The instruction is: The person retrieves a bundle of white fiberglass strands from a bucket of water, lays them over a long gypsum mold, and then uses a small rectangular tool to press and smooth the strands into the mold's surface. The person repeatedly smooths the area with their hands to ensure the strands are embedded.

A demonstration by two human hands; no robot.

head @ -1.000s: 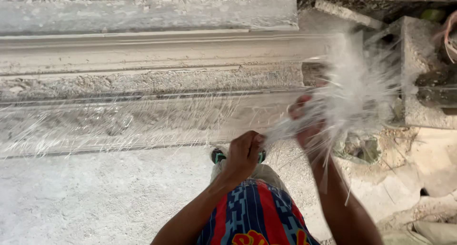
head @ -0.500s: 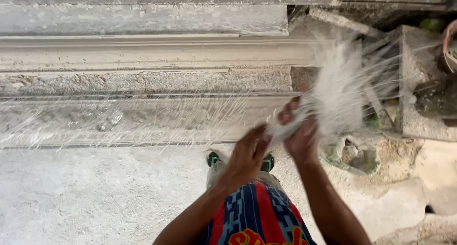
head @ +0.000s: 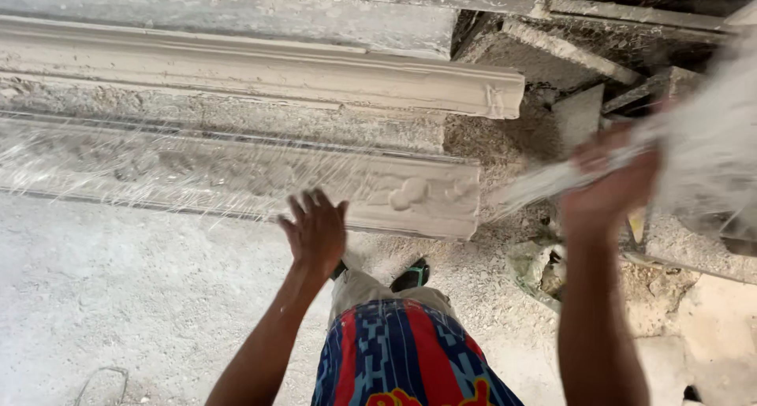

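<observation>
Head view: the right hand (head: 611, 189), at about two o'clock, is clenched around a bundle of white fibre strands (head: 694, 150), which is blurred; a thin tail of it runs out toward nine o'clock from the fist, and the loose bulk fans off toward three o'clock. The left hand (head: 315, 232), near the centre, is released, fingers (head: 298, 210) spread, palm turned to the plaster cornice moulding (head: 355, 185), just short of its near edge; whether it touches I cannot tell. Fine strands already lie along the moulding toward nine o'clock. By my judgement this is the fibre-laying step: the next move calls for bringing the bundle over the bare right end and spreading it thin. A second moulding (head: 315, 71) lies at twelve o'clock.
</observation>
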